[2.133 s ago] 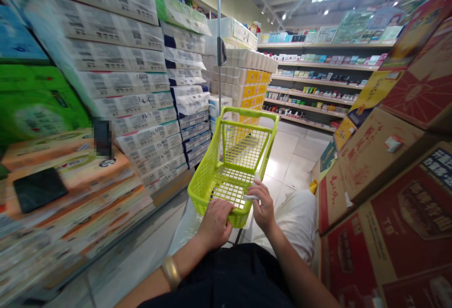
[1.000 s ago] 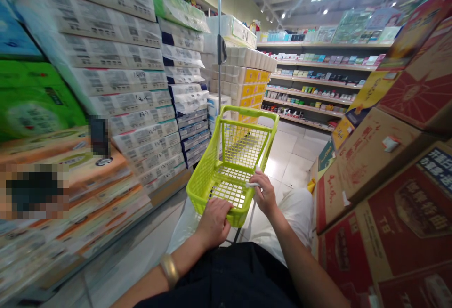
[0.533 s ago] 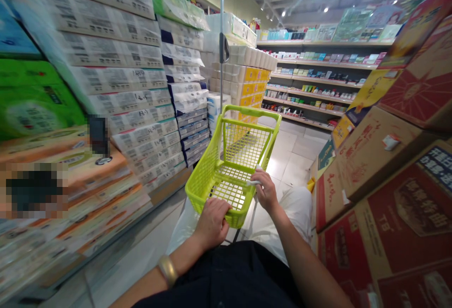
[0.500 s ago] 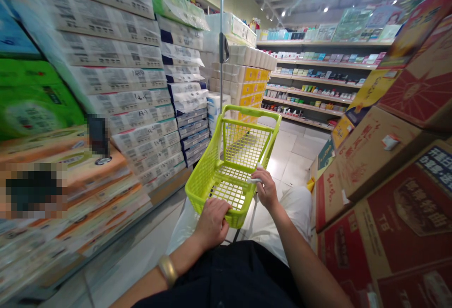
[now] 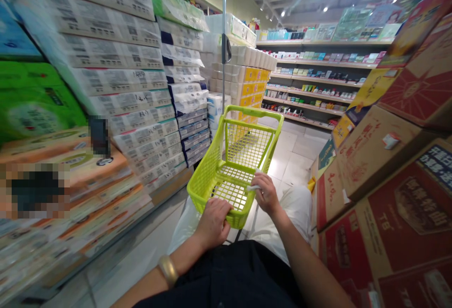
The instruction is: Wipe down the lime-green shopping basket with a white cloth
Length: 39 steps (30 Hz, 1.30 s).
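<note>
Fingers of the left hand (image 5: 213,223) curl over the near rim of a green basket (image 5: 206,176) in mid-aisle; the right hand (image 5: 267,196) pinches a small white item (image 5: 253,188) at its right rim. Stacked tissue packs (image 5: 141,110) line the left, cartons (image 5: 374,157) the right, shelves (image 5: 318,86) beyond.

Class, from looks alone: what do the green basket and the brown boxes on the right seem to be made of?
The basket is likely moulded plastic: uniform lime colour, slight gloss, lattice walls. The boxes are probably cardboard: matt brown faces with red print, folded edges.
</note>
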{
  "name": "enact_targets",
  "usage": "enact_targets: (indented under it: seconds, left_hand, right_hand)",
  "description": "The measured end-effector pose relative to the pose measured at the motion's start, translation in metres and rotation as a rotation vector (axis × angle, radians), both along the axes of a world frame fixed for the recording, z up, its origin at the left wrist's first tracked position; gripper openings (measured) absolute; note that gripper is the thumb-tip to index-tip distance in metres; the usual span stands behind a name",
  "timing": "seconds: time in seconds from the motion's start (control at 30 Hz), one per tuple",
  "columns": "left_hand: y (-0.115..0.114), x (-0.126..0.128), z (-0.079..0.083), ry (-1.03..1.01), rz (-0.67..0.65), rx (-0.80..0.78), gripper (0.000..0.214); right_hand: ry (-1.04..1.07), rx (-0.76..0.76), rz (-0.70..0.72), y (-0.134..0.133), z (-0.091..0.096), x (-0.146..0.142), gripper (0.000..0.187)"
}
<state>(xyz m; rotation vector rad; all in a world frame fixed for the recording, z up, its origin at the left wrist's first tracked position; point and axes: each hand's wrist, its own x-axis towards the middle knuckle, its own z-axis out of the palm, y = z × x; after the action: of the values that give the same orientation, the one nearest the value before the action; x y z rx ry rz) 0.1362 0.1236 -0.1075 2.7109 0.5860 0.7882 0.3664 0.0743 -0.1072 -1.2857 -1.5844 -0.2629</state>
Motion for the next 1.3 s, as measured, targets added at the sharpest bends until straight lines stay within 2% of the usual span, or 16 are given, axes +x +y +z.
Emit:
enact_targets:
  seconds: [0.07, 0.13, 0.2, 0.33, 0.4, 0.53, 0.63, 0.7, 0.93, 1.1, 1.3]
  left_hand:
    - [0.0, 0.002, -0.001, 0.001, -0.007, 0.002, 0.032]
    - [0.001, 0.004, -0.002, -0.002, -0.011, 0.008, 0.032]
    - [0.001, 0.004, -0.003, -0.005, -0.015, 0.016, 0.032]
    - [0.003, -0.001, -0.002, -0.018, -0.011, 0.03, 0.029]
    - [0.003, -0.003, -0.002, -0.027, -0.008, 0.037, 0.028]
    - [0.004, -0.003, -0.001, -0.043, -0.011, 0.046, 0.028]
    - [0.004, 0.001, -0.002, -0.052, -0.014, 0.049, 0.028]
    - [0.005, 0.002, -0.003, -0.052, -0.016, 0.048, 0.028]
    - [0.01, -0.002, -0.003, -0.034, -0.054, 0.028, 0.031]
    - [0.015, -0.001, 0.001, -0.046, -0.078, 0.01, 0.03]
    - [0.03, 0.001, 0.007, -0.031, -0.097, -0.034, 0.017]
  right_hand:
    - [0.051, 0.019, -0.037, 0.009, 0.003, 0.011, 0.021]
    - [0.102, 0.035, -0.074, 0.011, 0.002, 0.01, 0.021]
    - [0.126, 0.047, -0.08, 0.005, -0.003, -0.003, 0.021]
    - [0.078, 0.06, 0.001, -0.017, -0.017, -0.039, 0.022]
    - [0.019, 0.043, 0.039, -0.022, -0.019, -0.045, 0.022]
    - [-0.055, -0.008, 0.035, -0.007, -0.006, -0.02, 0.018]
    - [0.023, -0.006, -0.047, 0.01, 0.004, 0.004, 0.018]
    - [0.073, -0.008, -0.086, 0.017, 0.006, 0.01, 0.018]
    - [0.095, 0.018, -0.075, 0.008, -0.002, -0.009, 0.018]
    - [0.089, 0.023, -0.104, 0.004, -0.001, -0.009, 0.019]
    - [0.074, 0.023, -0.118, 0.006, -0.001, -0.01, 0.02]
